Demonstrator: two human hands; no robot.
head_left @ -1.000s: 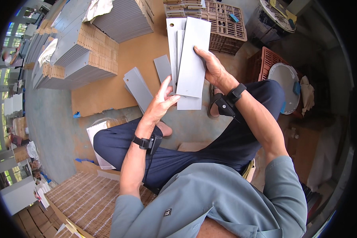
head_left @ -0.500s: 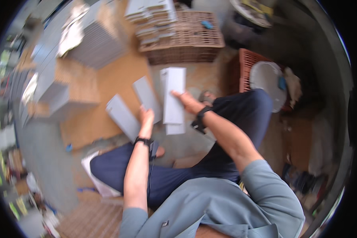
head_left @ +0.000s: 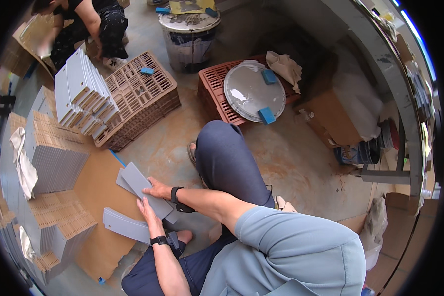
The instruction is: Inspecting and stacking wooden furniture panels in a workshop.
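Several flat grey panels point(head_left: 134, 176) are held overlapping and slightly fanned in front of me. My right hand point(head_left: 159, 189) grips them from the right, its fingers lying over the top face. Along their near left edge is my left hand point(head_left: 150, 214), thumb and fingers against the edge; its underside is hidden. Just left of it, a small fanned stack of grey panels point(head_left: 125, 224) lies on a brown cardboard sheet point(head_left: 94, 184), partly behind my left wrist.
Stacked panels point(head_left: 59, 158) line the left, with white cloths on them. More panels point(head_left: 76, 91) rest on a brown crate point(head_left: 140, 86). A reddish crate point(head_left: 209, 93) carries a round lid point(head_left: 249, 93) with blue sponges point(head_left: 267, 115). A bucket point(head_left: 190, 44) and a co-worker point(head_left: 91, 27) are farther back.
My view has swung to the right. My hands have come together; the panel my left hand held apart now appears with those in my right hand.
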